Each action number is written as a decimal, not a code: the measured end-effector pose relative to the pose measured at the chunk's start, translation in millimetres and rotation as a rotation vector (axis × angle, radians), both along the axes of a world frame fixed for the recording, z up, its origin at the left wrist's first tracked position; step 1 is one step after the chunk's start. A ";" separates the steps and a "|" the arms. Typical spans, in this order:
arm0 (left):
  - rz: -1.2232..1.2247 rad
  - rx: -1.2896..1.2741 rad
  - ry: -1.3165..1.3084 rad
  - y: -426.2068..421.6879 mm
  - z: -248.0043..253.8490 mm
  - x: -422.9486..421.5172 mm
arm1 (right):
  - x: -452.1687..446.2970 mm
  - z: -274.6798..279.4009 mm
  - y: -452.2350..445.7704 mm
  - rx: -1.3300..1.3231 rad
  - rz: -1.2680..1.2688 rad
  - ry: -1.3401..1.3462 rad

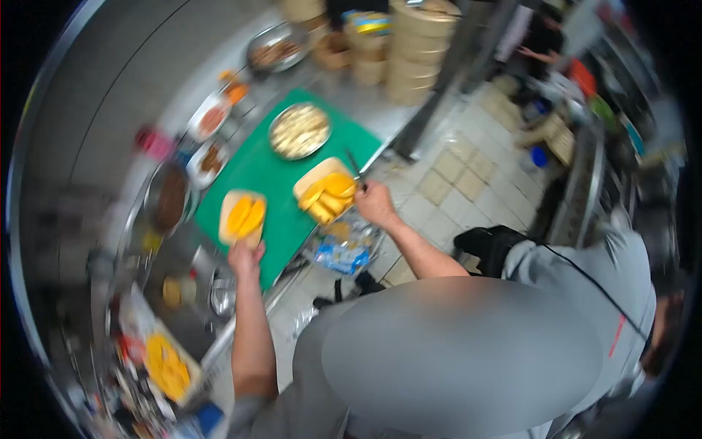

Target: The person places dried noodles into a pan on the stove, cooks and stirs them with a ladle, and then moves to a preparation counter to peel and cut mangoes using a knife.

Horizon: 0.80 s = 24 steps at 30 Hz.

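My left hand (246, 257) is closed on the near end of a pale shallow tray (232, 197), which holds yellow pieces (246, 216) that look like mango. In my right hand (375, 203) is a knife (355, 165), its dark blade pointing away from me. Just left of that hand sits a second pale tray (311, 175) with several more yellow pieces (336, 184). Both trays are over a green cutting board (248, 164). Farther back on the board stands a round metal bowl (272, 139) full of pale cut pieces. Blur hides the finger details.
Bamboo steamers (420, 51) are stacked at the back right. Small dishes of food (208, 121) and a large metal bowl (157, 197) line the left side. Another tray of yellow slices (168, 366) is at lower left. A plastic bag (342, 257) lies by the counter edge.
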<state>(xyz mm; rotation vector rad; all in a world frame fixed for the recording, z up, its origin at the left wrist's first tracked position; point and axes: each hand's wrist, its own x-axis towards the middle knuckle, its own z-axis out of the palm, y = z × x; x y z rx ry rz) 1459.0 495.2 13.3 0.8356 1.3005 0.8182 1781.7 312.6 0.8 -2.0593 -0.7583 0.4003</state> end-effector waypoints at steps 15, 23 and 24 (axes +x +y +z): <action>-0.377 -0.122 0.245 7.5 29.5 -124.1 | -114.1 104.4 69.6 -0.087 0.131 -0.285; -0.273 -0.071 -0.100 -62.5 52.7 -245.1 | -185.8 150.7 154.8 -0.686 0.456 -0.464; -0.169 -0.154 -0.318 -73.6 74.6 -268.0 | -180.7 146.7 157.5 -0.722 0.476 -0.464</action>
